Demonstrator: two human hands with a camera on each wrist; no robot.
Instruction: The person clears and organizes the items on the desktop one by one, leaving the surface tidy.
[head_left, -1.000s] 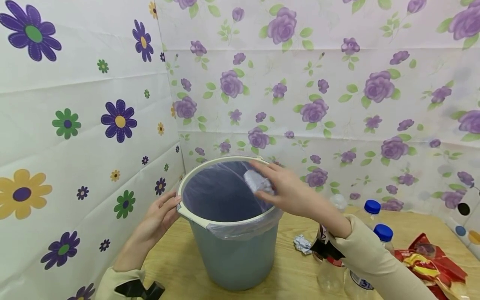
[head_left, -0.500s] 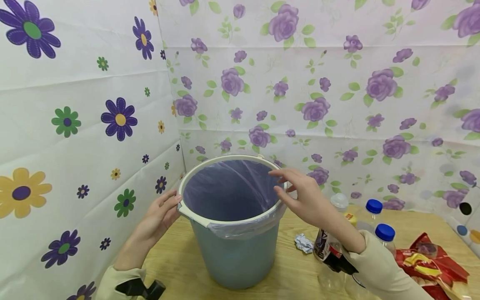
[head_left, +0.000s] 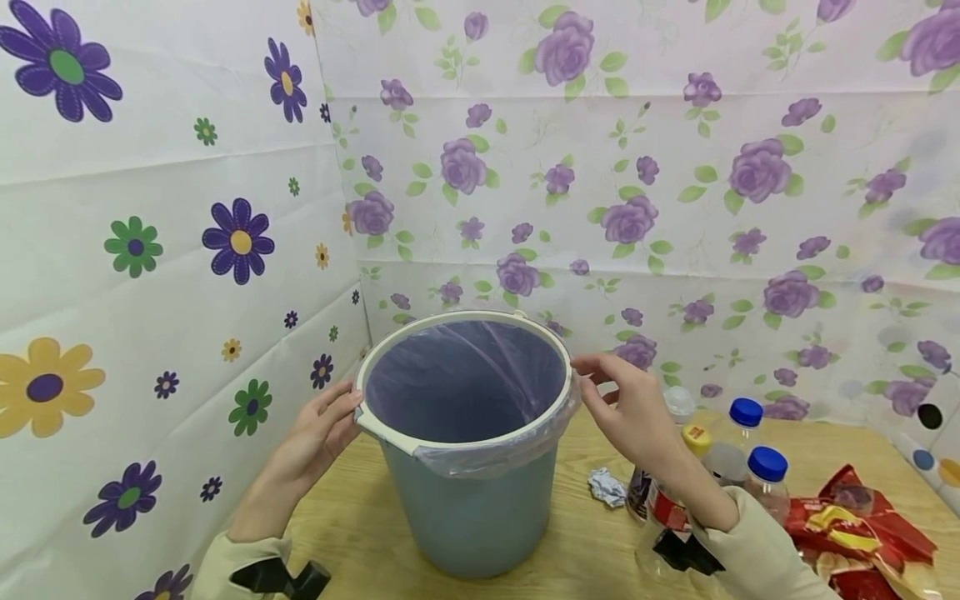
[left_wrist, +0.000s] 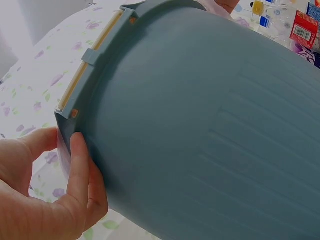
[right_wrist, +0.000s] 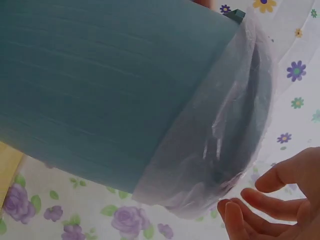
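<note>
In the head view a blue-grey trash can (head_left: 468,508) stands upright on a wooden table, its cream rim ring holding a translucent bin liner (head_left: 487,458) folded over the edge. My left hand (head_left: 311,442) pinches the can's left rim; in the left wrist view the thumb and fingers (left_wrist: 80,170) lie on either side of the edge. At the right rim is my right hand (head_left: 626,408), fingers loosely bent. The right wrist view shows its fingertips (right_wrist: 232,215) close beside the liner's edge with nothing gripped; contact is hard to tell. The can's bottom inside is hidden.
A crumpled paper ball (head_left: 606,487) lies right of the can. Several clear plastic bottles, including one with a blue cap (head_left: 767,464), stand near the right forearm. A red snack bag (head_left: 862,525) lies at the far right. Flowered cloth walls (head_left: 225,333) enclose the left and back.
One second ago my right hand held a crumpled whitish thing over the can's mouth. It let go, and the hand moved right to the can's outer rim. The left hand stayed in place.
</note>
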